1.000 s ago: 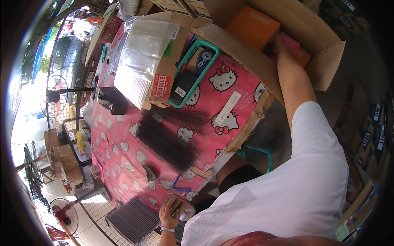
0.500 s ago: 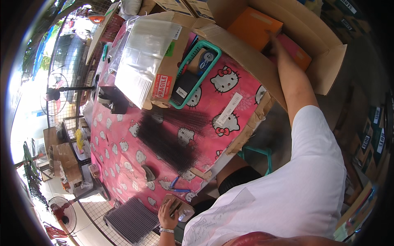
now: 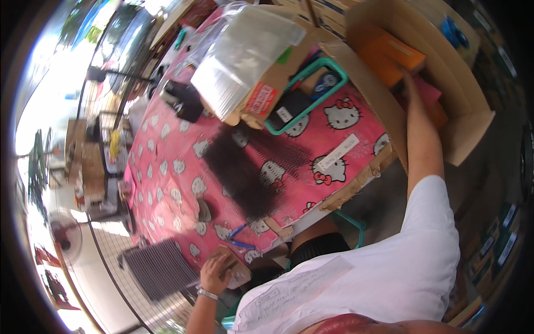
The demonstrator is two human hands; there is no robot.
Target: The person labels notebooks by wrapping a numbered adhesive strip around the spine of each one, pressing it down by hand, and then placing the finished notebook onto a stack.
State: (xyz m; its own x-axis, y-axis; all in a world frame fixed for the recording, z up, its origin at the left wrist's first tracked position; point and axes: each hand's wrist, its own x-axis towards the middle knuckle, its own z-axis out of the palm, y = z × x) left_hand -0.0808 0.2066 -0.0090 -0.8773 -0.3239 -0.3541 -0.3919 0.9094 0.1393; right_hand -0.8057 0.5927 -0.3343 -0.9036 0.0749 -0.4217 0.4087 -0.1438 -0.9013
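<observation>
My right arm reaches into a large open cardboard box [image 3: 467, 94] at the upper right. Down inside it, my right hand [image 3: 410, 83] is at the edge of an orange box [image 3: 392, 55]; its fingers are partly hidden and blurred. Beside that hand lies a pink and orange packet or box [image 3: 431, 97]. At the table's near edge, my left hand [image 3: 214, 271] has its fingers bent over a small brown box [image 3: 240, 273]. Blue-handled pliers [image 3: 239, 238] lie just beyond it. Black mesh sheets [image 3: 239, 172] are spread across the table's middle.
The table has a pink cartoon-cat cover [image 3: 167, 183]. A teal basket [image 3: 274, 129] with a tape dispenser stands beside clear plastic sleeves [image 3: 245, 55] on a carton. A grey ribbed stack [image 3: 158, 270] sits at lower left. A teal stool [image 3: 359, 234] is under the table edge.
The view has shifted, so the table and boxes appear further right. My right hand remains in the cardboard box by the orange box; my left hand stays on the small brown box.
</observation>
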